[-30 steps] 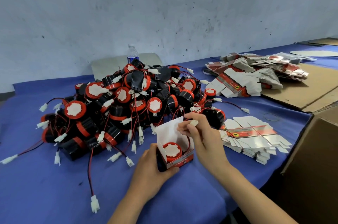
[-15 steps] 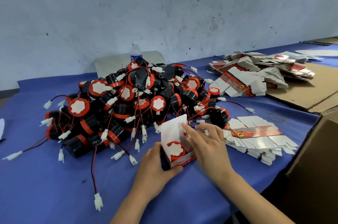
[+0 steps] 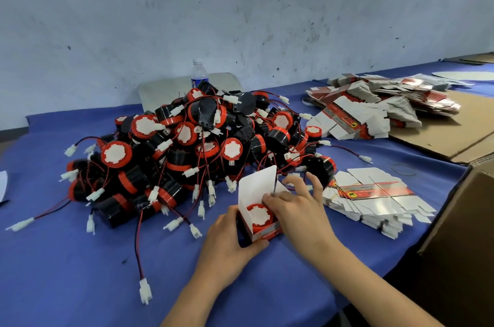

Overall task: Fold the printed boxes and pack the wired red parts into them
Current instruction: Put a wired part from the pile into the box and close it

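A small printed box (image 3: 257, 187) stands open on the blue table, its white lid flap up. A wired red part (image 3: 259, 216) sits inside it. My left hand (image 3: 230, 241) grips the box's near left side. My right hand (image 3: 299, 206) lies over the box's right side, thumb and fingers pressing on the right flap with the other fingers spread. A big heap of red and black wired parts (image 3: 187, 145) lies just behind. A stack of flat printed boxes (image 3: 374, 198) lies to the right.
A larger pile of flat boxes (image 3: 374, 110) lies at the back right on brown cardboard sheets (image 3: 459, 137). A water bottle (image 3: 199, 75) stands behind the heap. A brown carton (image 3: 465, 233) stands at the right edge. Loose wires with white plugs (image 3: 145, 290) trail across the near table.
My right hand has come down from holding the white plug above the box to the box's right flap. My left hand kept its hold on the box.
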`<act>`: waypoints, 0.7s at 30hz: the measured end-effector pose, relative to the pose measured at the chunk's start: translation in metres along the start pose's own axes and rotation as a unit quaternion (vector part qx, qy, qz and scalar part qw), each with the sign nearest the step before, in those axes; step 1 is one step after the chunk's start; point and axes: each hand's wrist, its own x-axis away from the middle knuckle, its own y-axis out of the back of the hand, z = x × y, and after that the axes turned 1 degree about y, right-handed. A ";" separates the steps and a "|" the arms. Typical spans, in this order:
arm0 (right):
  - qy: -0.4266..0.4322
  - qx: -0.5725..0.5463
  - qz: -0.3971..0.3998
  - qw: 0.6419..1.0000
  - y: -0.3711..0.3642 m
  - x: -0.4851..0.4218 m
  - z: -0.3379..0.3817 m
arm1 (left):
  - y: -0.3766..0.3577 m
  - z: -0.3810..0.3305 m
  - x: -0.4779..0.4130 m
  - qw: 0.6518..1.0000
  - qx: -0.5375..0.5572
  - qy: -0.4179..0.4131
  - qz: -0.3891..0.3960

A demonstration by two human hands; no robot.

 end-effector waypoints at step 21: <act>-0.037 -0.221 -0.122 0.967 -0.004 0.031 0.018 | -0.003 -0.014 0.004 0.991 -0.067 -0.108 -0.038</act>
